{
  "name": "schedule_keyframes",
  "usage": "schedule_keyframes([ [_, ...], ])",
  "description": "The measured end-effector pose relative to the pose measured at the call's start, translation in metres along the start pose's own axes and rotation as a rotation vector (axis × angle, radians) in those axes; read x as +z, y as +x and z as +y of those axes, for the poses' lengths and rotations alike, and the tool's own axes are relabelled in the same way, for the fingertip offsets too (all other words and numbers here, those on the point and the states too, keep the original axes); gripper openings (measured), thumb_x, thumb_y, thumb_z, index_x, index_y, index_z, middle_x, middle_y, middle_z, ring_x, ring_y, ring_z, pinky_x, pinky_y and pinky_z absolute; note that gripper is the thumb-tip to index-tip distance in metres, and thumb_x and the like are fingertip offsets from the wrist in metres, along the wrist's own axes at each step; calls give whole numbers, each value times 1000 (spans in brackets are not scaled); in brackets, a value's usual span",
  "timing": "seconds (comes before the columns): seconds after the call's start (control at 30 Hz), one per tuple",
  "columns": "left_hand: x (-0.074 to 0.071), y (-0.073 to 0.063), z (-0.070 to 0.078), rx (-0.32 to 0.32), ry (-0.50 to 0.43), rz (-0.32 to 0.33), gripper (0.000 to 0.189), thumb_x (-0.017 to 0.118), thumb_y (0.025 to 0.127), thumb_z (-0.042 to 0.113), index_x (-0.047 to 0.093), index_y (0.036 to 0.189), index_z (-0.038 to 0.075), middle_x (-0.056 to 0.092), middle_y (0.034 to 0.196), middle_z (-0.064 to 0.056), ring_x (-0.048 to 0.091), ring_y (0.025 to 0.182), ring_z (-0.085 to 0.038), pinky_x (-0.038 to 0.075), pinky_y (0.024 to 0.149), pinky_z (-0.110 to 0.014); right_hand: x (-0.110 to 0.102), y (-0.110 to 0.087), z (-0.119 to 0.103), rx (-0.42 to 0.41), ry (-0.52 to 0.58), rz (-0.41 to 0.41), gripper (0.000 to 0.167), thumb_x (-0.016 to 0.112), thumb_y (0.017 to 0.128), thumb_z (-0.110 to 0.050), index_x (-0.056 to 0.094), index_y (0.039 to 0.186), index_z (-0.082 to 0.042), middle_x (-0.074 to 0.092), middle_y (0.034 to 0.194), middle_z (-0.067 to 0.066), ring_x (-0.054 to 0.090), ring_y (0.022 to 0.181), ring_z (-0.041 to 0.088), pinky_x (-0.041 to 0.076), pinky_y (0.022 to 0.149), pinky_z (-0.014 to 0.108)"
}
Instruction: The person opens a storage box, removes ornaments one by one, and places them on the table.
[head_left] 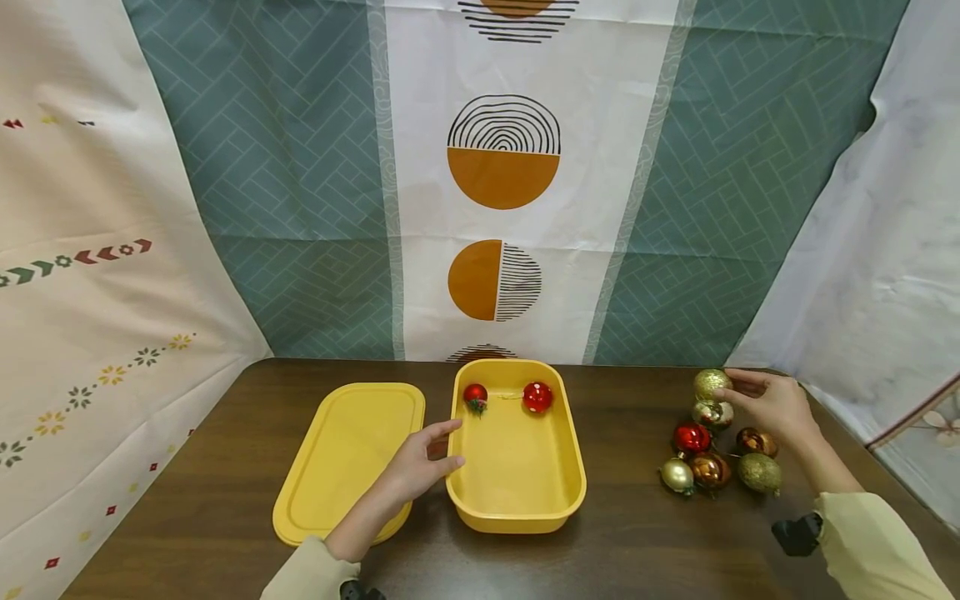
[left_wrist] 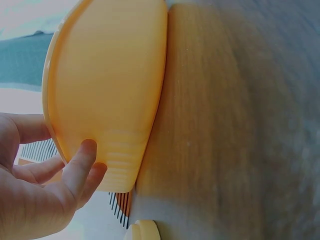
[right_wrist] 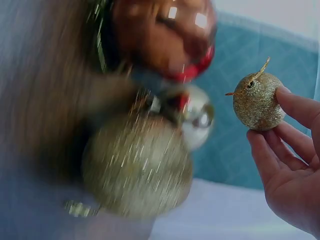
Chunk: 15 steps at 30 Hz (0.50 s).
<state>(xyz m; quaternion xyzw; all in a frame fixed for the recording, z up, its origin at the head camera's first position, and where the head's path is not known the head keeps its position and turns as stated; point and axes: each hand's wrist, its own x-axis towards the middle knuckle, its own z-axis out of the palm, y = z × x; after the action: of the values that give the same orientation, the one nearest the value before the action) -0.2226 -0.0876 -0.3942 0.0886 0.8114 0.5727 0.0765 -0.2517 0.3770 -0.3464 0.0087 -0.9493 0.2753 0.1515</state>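
My right hand [head_left: 772, 406] pinches a gold glitter Christmas ball [right_wrist: 258, 102] between thumb and fingertips, its gold cord loop sticking up. Just below the hand lie several more balls: a shiny gold one [head_left: 712, 414], a red one [head_left: 692, 437], a copper one [head_left: 710, 471], a second copper one [head_left: 756, 442], a pale gold one [head_left: 677, 476] and a larger gold glitter one [head_left: 760, 473]. At the left rim of a yellow box [head_left: 517, 521], the fingers of my left hand [head_left: 416, 467] are relaxed and spread, thumb and index tips overlapping the rim.
Inside the box, near its far end, are a red ball with a green sprig [head_left: 475, 393] and a red ball with white dots [head_left: 537, 397]. A flat yellow lid [head_left: 348, 458] lies left of the box on the dark wooden table [head_left: 202, 492]. Patterned cloth [head_left: 300, 167] hangs behind.
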Motion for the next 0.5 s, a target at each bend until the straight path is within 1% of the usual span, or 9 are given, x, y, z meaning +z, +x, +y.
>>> schedule_keyframes([
  [0.07, 0, 0, 0, 0, -3, -2, 50, 62, 84, 4, 46, 131, 0, 49, 127, -22, 48, 115, -37, 49, 84, -40, -5, -1, 11, 17, 2, 15, 55, 65, 83, -37, 58, 117, 6, 61, 105, 29, 63, 83, 25, 48, 62, 26],
  [0.1, 0, 0, 0, 1, -5, -3, 50, 62, 84, 4, 46, 131, 0, 49, 127, -23, 47, 115, -37, 49, 84, -40, -7, -1, 16, 23, -1, 22, 55, 65, 83, -36, 57, 117, 7, 61, 104, 29, 63, 80, 20, 46, 60, 22],
  [0.17, 0, 0, 0, 3, -7, -4, 50, 62, 84, 3, 46, 131, 0, 48, 127, -23, 47, 115, -38, 50, 84, -40, -10, -2, 25, 42, 4, 27, 56, 64, 83, -36, 57, 118, 7, 61, 104, 29, 62, 80, 20, 41, 57, 16],
  [0.2, 0, 0, 0, 5, -7, -4, 50, 62, 84, 3, 46, 131, 0, 48, 127, -23, 47, 115, -38, 50, 84, -39, -11, -2, 30, 51, 1, 33, 56, 64, 84, -35, 56, 117, 9, 60, 104, 30, 62, 81, 25, 41, 56, 16],
  [0.23, 0, 0, 0, 5, -6, -3, 50, 62, 84, 3, 46, 131, 0, 49, 127, -23, 47, 115, -38, 50, 83, -39, -11, -2, 34, 61, -3, 37, 56, 64, 84, -35, 56, 117, 9, 60, 103, 30, 62, 81, 25, 40, 56, 17],
  [0.3, -1, 0, 0, 5, -4, 0, 50, 62, 83, 4, 46, 130, 0, 49, 126, -22, 48, 114, -37, 50, 83, -39, -12, -3, 41, 87, -11, 33, 58, 63, 84, -36, 55, 117, 11, 59, 105, 32, 55, 92, 44, 40, 57, 19],
  [0.33, -1, 0, -1, 5, -4, 0, 50, 62, 83, 4, 46, 130, 0, 49, 126, -22, 48, 114, -37, 50, 83, -39, -12, -4, 44, 100, -11, 26, 59, 62, 85, -36, 54, 117, 12, 58, 106, 33, 51, 96, 49, 41, 57, 21],
  [0.4, -1, 0, -1, 5, -5, -1, 50, 62, 83, 4, 46, 131, 0, 49, 126, -22, 48, 114, -37, 50, 82, -39, -12, -5, 50, 124, -21, 23, 60, 63, 84, -36, 53, 116, 14, 56, 107, 34, 49, 97, 51, 42, 58, 23],
  [0.5, 0, 0, -1, 7, -10, -3, 50, 62, 83, 4, 46, 130, 0, 50, 125, -22, 48, 113, -38, 50, 82, -38, -11, -6, 58, 155, -29, 13, 61, 63, 84, -36, 52, 116, 15, 55, 108, 36, 47, 98, 53, 44, 61, 32],
])
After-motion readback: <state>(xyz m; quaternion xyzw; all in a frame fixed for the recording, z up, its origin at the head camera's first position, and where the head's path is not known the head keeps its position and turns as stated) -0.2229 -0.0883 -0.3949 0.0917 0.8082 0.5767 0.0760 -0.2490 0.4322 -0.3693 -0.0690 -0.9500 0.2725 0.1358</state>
